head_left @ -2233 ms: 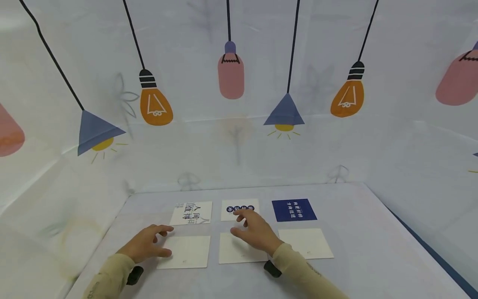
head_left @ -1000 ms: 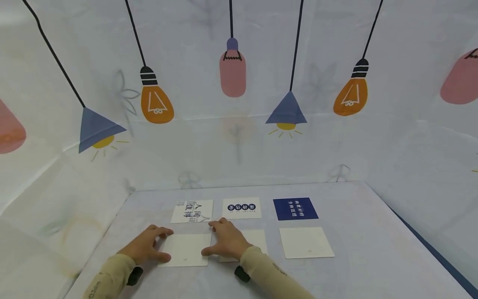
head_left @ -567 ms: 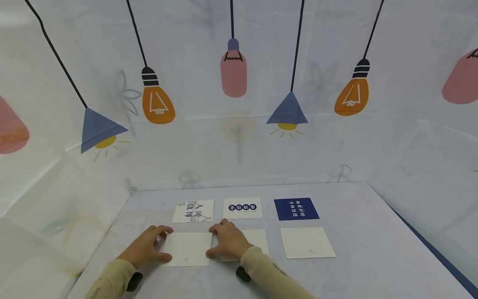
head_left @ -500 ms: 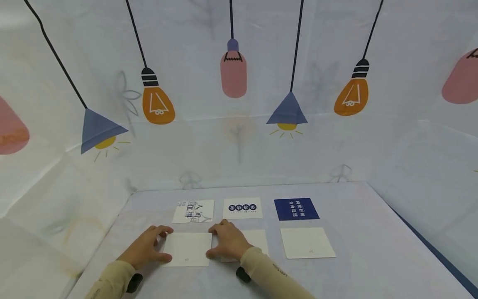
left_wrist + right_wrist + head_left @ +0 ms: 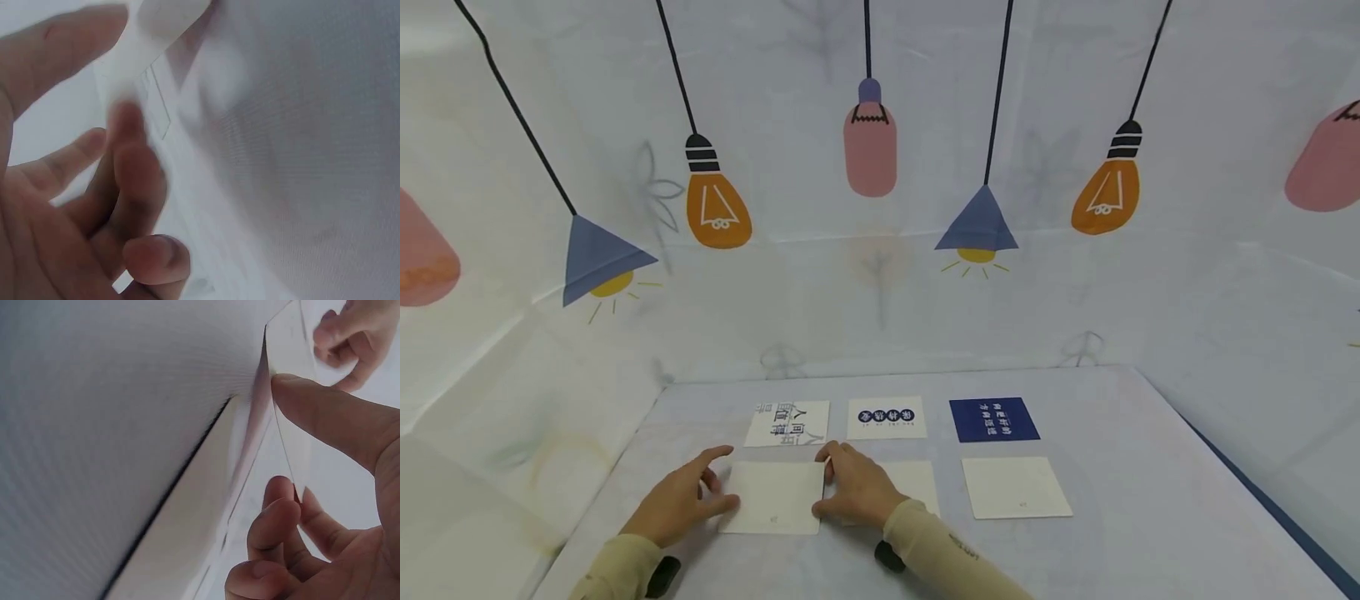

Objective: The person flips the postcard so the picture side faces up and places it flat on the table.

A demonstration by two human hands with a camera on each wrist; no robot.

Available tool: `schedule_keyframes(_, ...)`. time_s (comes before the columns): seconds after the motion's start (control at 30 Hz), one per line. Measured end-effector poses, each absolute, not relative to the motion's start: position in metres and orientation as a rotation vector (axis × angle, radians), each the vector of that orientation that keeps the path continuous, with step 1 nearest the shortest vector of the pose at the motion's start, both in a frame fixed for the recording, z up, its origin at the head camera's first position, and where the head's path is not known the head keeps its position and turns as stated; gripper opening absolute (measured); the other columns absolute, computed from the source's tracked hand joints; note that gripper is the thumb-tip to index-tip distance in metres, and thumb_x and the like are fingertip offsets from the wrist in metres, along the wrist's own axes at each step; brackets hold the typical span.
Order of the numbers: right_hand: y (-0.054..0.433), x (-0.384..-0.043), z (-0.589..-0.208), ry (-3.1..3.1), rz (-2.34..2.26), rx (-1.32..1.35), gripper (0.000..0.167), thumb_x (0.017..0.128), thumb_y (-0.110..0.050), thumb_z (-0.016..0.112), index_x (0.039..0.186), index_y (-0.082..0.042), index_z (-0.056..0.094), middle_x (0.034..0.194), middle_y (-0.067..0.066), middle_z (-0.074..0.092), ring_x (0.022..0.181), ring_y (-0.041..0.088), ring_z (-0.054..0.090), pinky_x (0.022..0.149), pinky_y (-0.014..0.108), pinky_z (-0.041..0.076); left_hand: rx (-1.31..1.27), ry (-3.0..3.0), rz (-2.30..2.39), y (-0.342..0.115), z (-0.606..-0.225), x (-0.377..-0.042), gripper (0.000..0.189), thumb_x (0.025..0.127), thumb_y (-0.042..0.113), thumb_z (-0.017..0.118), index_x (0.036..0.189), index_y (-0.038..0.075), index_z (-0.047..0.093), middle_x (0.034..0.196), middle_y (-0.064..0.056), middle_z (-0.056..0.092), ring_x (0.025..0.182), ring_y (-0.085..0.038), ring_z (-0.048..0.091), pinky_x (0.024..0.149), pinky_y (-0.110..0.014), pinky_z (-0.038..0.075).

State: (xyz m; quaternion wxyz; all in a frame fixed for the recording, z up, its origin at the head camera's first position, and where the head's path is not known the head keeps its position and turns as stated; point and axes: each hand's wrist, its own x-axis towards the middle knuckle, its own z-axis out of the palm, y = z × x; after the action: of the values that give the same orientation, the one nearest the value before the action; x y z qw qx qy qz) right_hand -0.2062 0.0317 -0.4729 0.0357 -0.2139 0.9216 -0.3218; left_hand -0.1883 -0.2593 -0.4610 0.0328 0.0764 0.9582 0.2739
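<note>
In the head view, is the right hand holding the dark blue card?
No, the right hand holds the leftmost blank card by its right edge, away from the dark blue card.

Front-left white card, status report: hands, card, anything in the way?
Right hand grips front-left white card along right edge; left hand open beside it. Card's right side looks raised. Right hand partly covers front-middle card.

There are three blank cards (image 5: 1017,488); three printed cards (image 5: 995,420); two grips (image 5: 859,490); seven lamp pictures (image 5: 1105,198), perhaps eight.
</note>
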Motion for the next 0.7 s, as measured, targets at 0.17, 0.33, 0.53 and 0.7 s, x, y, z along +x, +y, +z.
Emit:
schedule_keyframes(0.17, 0.0312, -0.2045, -0.4722, 2.845, -1.012, -0.675, 0.062, 0.07, -0.023, 0.092, 0.121, -0.019, 0.058, 0.091, -0.011, 0.052, 0.075, 0.006, 0.048, 0.069, 0.025, 0.043, 0.103, 2.778, 1.061, -0.2612, -0.4602, -0.1847, 0.076, 0.087, 0.041, 0.079, 0.148, 0.011, 0.046, 0.065, 0.0, 0.063, 0.056, -0.019, 0.054, 0.055, -0.03, 0.043)
schedule_keyframes(0.33, 0.0303, -0.2052, -0.4712, 2.845, -1.04, -0.701, 0.059, 0.072, -0.021, 0.09, 0.122, -0.022, 0.058, 0.088, -0.015, 0.053, 0.072, 0.004, 0.048, 0.067, 0.024, 0.042, 0.082, 2.668, 1.176, -0.2657, -0.4607, -0.1866, 0.075, 0.091, 0.042, 0.075, 0.146, 0.0, 0.046, 0.065, -0.003, 0.069, 0.052, -0.022, 0.058, 0.054, -0.031, 0.045)
schedule_keyframes(0.53, 0.0315, -0.2022, -0.4681, 2.812, -1.118, -0.688, 0.05, 0.08, -0.023, 0.085, 0.123, -0.023, 0.059, 0.082, -0.018, 0.058, 0.068, 0.003, 0.051, 0.066, 0.025, 0.043, 0.052, 2.635, 1.214, -0.2657, -0.4616, -0.187, 0.072, 0.093, 0.04, 0.073, 0.138, -0.011, 0.048, 0.072, -0.004, 0.073, 0.052, -0.024, 0.06, 0.056, -0.032, 0.046)
schedule_keyframes(0.7, 0.0311, -0.1972, -0.4668, 2.622, -1.324, -0.547, 0.043, 0.092, -0.033, 0.074, 0.13, -0.016, 0.061, 0.075, -0.018, 0.067, 0.063, 0.003, 0.057, 0.07, 0.028, 0.047, 0.001, 2.637, 1.258, -0.2646, -0.4626, -0.1828, 0.065, 0.092, 0.039, 0.075, 0.132, -0.007, 0.053, 0.076, -0.003, 0.074, 0.054, -0.024, 0.06, 0.058, -0.032, 0.045)
